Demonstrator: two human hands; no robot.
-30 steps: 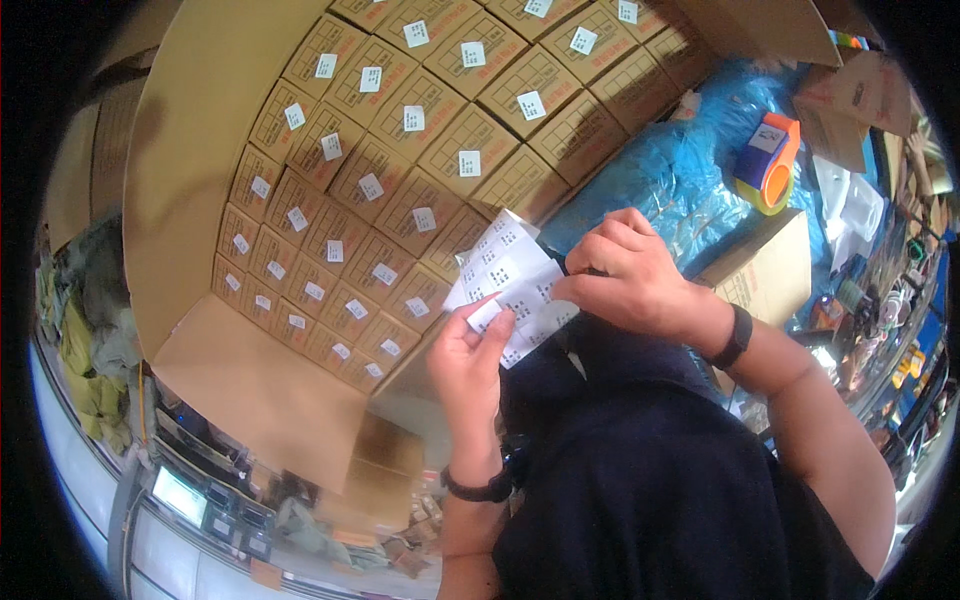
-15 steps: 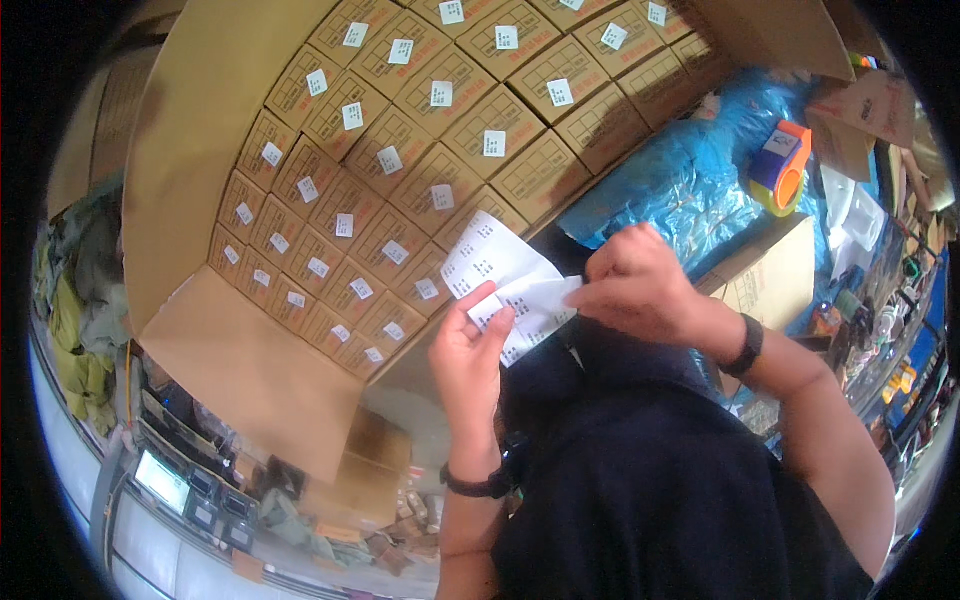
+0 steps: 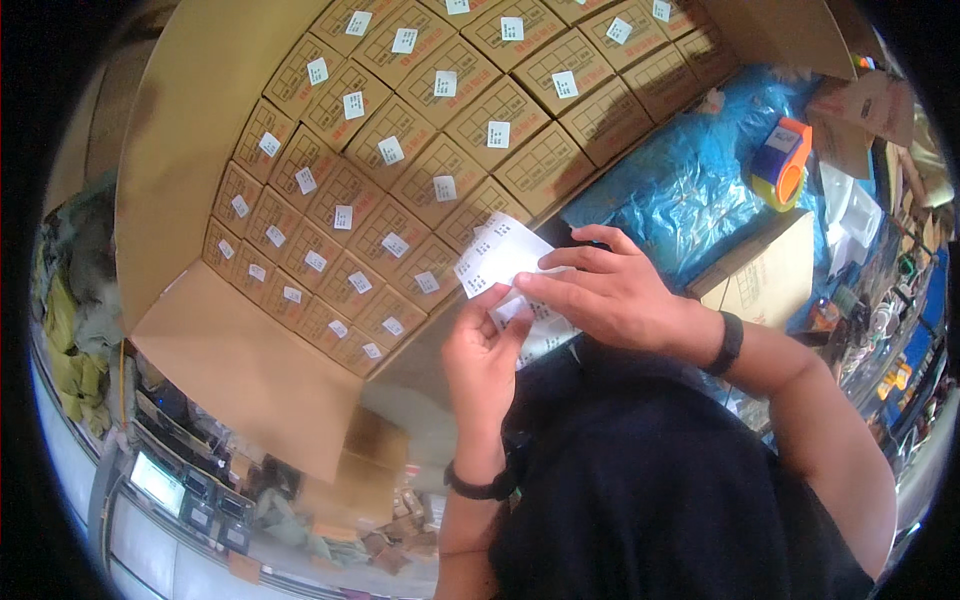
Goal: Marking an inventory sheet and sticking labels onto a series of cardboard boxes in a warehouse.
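My left hand [image 3: 485, 345] pinches a folded white sheet of printed labels [image 3: 500, 255] between thumb and fingers. Over that sheet lies my right hand [image 3: 625, 295], palm down, its fingers stretched and apart. One of its fingertips touches the paper close to my left fingertips; whether a label sticks to it I cannot see. Just beyond the hands stands a large open carton [image 3: 240, 370], filled with rows of small brown boxes [image 3: 545, 170]. Most of these boxes bear a small white label [image 3: 444, 188]; several along the right side show none.
Blue plastic wrapping [image 3: 680, 180] lies right of the carton, with an orange and purple tape dispenser [image 3: 785, 160] on it. A cardboard flap [image 3: 765, 275] rises near my right forearm. At lower left are a lit screen [image 3: 158, 483] and dark devices [image 3: 215, 510].
My right hand has moved left from the sheet's right edge onto the sheet, and its closed fingers have spread. The left hand keeps its hold, shifted slightly right and down.
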